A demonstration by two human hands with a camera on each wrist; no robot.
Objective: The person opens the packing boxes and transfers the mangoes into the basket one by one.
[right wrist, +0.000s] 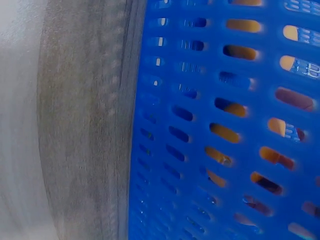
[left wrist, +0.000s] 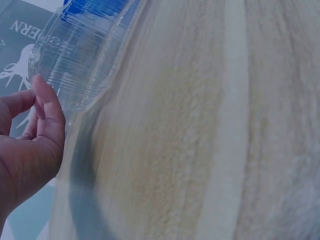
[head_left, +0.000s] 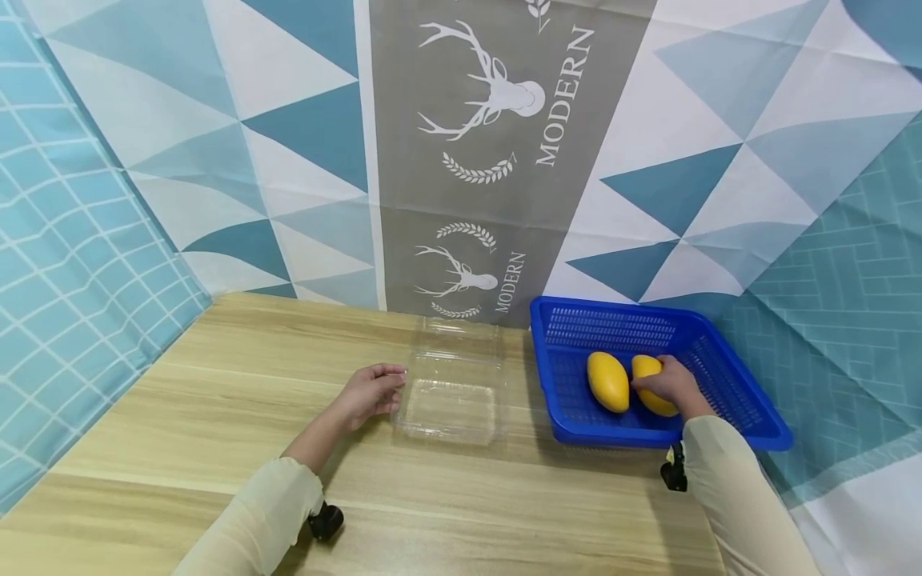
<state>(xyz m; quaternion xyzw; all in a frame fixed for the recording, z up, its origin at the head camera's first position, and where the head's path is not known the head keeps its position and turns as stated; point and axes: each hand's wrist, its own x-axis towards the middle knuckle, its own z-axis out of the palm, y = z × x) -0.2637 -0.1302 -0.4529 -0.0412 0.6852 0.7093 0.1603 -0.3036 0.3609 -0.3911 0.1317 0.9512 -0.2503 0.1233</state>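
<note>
A clear plastic clamshell box [head_left: 452, 404] stands with its lid raised or folded back on the wooden table. My left hand [head_left: 370, 394] is at its left side, thumb and forefinger pinching the rim, as the left wrist view shows of that hand [left wrist: 37, 132] and the box [left wrist: 75, 55]. Inside the blue plastic basket [head_left: 551, 384] lie two yellow mangoes. One mango [head_left: 608, 382] lies untouched on the left. Around the other mango [head_left: 646, 367] my right hand [head_left: 677, 382] curls its fingers. The right wrist view has the perforated basket wall [right wrist: 200, 150] hiding that hand's grip.
The wooden table [head_left: 238, 416] carries the box and the basket. A patterned cloth wall [head_left: 461, 184] rises right behind them. Another tiled-pattern cloth [head_left: 843, 344] hangs close to the basket's right side.
</note>
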